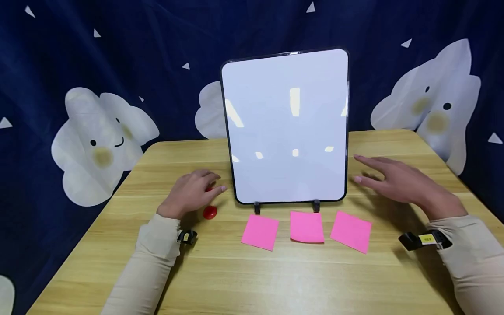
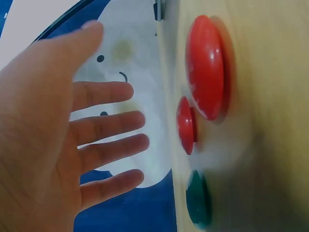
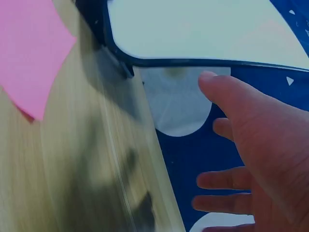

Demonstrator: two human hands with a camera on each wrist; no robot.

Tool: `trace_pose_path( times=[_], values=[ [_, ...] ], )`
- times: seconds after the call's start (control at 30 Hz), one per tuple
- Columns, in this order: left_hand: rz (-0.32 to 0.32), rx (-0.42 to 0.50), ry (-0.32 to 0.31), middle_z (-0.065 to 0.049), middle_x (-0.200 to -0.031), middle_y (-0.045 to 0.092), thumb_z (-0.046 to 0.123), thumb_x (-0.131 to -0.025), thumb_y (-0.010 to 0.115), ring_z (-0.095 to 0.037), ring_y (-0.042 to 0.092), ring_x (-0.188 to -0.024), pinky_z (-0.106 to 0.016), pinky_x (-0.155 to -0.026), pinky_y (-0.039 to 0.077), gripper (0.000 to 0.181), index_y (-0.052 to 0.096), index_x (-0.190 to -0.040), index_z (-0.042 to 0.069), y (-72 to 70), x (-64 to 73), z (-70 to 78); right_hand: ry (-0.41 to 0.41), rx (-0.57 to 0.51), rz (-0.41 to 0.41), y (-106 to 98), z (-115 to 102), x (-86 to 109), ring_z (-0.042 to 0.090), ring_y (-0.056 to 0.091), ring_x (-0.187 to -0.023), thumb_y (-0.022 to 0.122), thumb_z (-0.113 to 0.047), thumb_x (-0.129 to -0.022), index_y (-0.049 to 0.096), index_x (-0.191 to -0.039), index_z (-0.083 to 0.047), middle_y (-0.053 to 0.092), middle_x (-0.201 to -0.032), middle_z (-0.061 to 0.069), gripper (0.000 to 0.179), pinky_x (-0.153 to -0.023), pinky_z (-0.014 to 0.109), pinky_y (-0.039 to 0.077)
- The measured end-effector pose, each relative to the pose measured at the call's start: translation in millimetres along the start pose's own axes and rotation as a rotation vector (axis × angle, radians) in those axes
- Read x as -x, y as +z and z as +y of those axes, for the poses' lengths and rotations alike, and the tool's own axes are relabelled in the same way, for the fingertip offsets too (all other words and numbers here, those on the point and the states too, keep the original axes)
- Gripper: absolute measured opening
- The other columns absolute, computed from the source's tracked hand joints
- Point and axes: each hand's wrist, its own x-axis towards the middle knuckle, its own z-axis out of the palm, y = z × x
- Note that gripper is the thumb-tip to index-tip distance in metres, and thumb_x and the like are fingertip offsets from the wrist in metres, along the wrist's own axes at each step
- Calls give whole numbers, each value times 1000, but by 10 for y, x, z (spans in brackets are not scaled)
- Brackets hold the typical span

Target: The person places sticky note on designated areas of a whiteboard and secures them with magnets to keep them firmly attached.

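Observation:
My left hand (image 1: 190,192) hovers over the table left of the whiteboard (image 1: 275,131), its fingers loosely extended and holding nothing. Beneath and beside it lie two red round domed magnets (image 1: 210,212), one of them partly covered by the fingers in the head view. The left wrist view also has a green magnet (image 2: 197,199), which the hand hides from the head camera. On the other side, my right hand (image 1: 401,181) is held above the table near the board's right edge. Its fingers (image 3: 224,178) are stretched out, touching nothing.
The white board stands upright on small black feet (image 1: 316,205). Three pink sticky notes (image 1: 260,232) lie in a row before it on the wooden table (image 1: 275,284). A dark blue curtain (image 1: 157,35) with clouds hangs behind.

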Motion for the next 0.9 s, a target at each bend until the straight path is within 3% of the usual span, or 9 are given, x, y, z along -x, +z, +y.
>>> trace_pose_path(
  times=[0.13, 0.27, 0.37, 0.53, 0.73, 0.9],
  values=[
    [-10, 9, 31, -11, -126, 66, 53, -99, 55, -29, 62, -116, -49, -93, 51, 53, 70, -124, 9, 24, -1, 16, -43, -86, -11, 24, -20, 1, 46, 46, -132, 60, -51, -98, 47, -150, -12, 50, -145, 24, 67, -102, 64, 36],
    [-14, 8, 51, -9, -123, 67, 51, -100, 55, -28, 63, -114, -48, -93, 51, 50, 71, -123, 10, 52, -3, 21, -77, -112, -23, 41, -42, 8, 42, 58, -120, 62, -47, -98, 54, -144, -5, 57, -138, 22, 63, -96, 60, 44],
    [-12, 4, 53, -9, -123, 68, 50, -100, 55, -27, 64, -114, -47, -93, 51, 48, 71, -123, 11, 72, 5, 17, -99, -114, -25, 54, -55, 3, 30, 66, -104, 65, -44, -97, 61, -136, -3, 68, -120, 16, 57, -87, 50, 51],
    [5, 24, 70, -8, -119, 69, 45, -100, 59, -25, 65, -110, -46, -92, 52, 42, 72, -120, 11, 96, 40, 22, -118, -173, -85, 79, -95, -10, 10, 58, -74, 72, -39, -93, 72, -113, -7, 67, -86, -6, 38, -66, 30, 49],
    [14, 44, 76, -6, -117, 69, 40, -100, 60, -24, 65, -109, -45, -92, 52, 37, 73, -117, 11, 105, 84, 32, -134, -233, -201, 117, -176, -28, 10, 56, -71, 74, -43, -90, 75, -97, -19, 64, -80, -9, 26, -64, 27, 47],
    [-1, 62, 71, -5, -118, 69, 40, -100, 60, -23, 64, -111, -45, -94, 51, 36, 73, -117, 11, 109, 107, 36, -154, -311, -284, 191, -211, -28, 10, 56, -70, 76, -38, -89, 75, -93, -21, 64, -79, -8, 18, -63, 27, 47]
  ],
)
